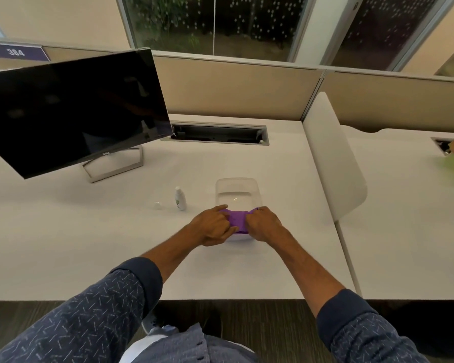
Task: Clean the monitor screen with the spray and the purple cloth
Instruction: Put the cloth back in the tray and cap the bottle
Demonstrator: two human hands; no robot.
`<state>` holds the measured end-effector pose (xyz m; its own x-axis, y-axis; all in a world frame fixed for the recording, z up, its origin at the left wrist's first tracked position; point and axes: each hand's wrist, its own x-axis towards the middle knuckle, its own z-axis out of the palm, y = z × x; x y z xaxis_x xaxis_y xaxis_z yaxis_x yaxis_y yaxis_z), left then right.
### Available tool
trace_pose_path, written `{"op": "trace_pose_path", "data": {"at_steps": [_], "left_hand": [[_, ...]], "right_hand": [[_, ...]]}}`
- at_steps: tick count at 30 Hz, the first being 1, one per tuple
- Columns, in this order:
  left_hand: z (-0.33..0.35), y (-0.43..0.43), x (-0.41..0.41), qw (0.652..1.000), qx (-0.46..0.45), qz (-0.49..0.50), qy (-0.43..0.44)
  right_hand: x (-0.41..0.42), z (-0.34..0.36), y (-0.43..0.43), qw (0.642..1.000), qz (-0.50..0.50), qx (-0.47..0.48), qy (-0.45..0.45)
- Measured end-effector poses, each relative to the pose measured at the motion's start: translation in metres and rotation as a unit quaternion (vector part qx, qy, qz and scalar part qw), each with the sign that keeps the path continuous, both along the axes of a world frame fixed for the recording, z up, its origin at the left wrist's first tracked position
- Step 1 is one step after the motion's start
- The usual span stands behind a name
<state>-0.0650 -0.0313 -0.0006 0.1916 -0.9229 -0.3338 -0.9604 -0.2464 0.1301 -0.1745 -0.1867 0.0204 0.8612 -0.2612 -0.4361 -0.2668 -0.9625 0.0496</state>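
Reaching forward, left hand point(213, 226) and right hand point(263, 223) each close their grip on the purple cloth point(237, 218).

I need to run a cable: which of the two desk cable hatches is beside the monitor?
The long cable hatch right of the monitor; the other lies beyond the white divider.

spray bottle point(180, 198) left of tray point(236, 185), monitor point(71, 111) behind

You can read "DELL" on the lower bezel of the monitor point(71, 108), printed in light letters. "384" stands in white on the purple sign point(16, 52) at far left, on the partition. The spray bottle point(180, 199) label is too small to read.
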Motion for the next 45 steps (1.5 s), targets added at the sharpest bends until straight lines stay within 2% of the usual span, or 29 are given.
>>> {"op": "trace_pose_path", "data": {"at_steps": [4, 8, 11, 14, 18, 21, 24, 29, 40, 42, 45], "left_hand": [[-0.001, 0.021, 0.008, 0.998, -0.063, -0.017, -0.004], [0.000, 0.055, 0.019, 0.979, -0.189, 0.068, -0.013], [0.000, 0.084, 0.029, 0.948, -0.295, 0.107, -0.054], [0.001, 0.114, 0.045, 0.927, -0.334, 0.154, -0.077], [0.000, 0.149, 0.072, 0.898, -0.329, 0.288, -0.052], [-0.006, 0.162, 0.095, 0.898, -0.240, 0.365, -0.045], [-0.016, 0.167, 0.116, 0.918, -0.122, 0.375, -0.045], [-0.026, 0.161, 0.141, 0.941, -0.069, 0.330, 0.013], [-0.044, 0.153, 0.167, 0.931, -0.133, 0.322, 0.108], [-0.037, 0.147, 0.170, 0.912, -0.180, 0.338, 0.146], [-0.018, 0.134, 0.173, 0.850, -0.274, 0.380, 0.242]], "right_hand": [[0.015, 0.018, 0.003, 0.996, -0.047, 0.040, -0.059], [0.046, 0.031, 0.023, 0.977, -0.081, 0.117, -0.155], [0.073, 0.031, 0.048, 0.936, -0.144, 0.212, -0.243], [0.098, 0.025, 0.073, 0.885, -0.218, 0.296, -0.286], [0.124, 0.011, 0.104, 0.863, -0.252, 0.362, -0.246], [0.137, -0.003, 0.122, 0.851, -0.274, 0.391, -0.219], [0.148, -0.016, 0.133, 0.847, -0.280, 0.404, -0.204], [0.160, -0.034, 0.139, 0.857, -0.284, 0.385, -0.189], [0.167, -0.054, 0.150, 0.841, -0.339, 0.359, -0.219], [0.166, -0.052, 0.150, 0.848, -0.329, 0.352, -0.221], [0.165, -0.043, 0.148, 0.864, -0.303, 0.334, -0.225]]}}
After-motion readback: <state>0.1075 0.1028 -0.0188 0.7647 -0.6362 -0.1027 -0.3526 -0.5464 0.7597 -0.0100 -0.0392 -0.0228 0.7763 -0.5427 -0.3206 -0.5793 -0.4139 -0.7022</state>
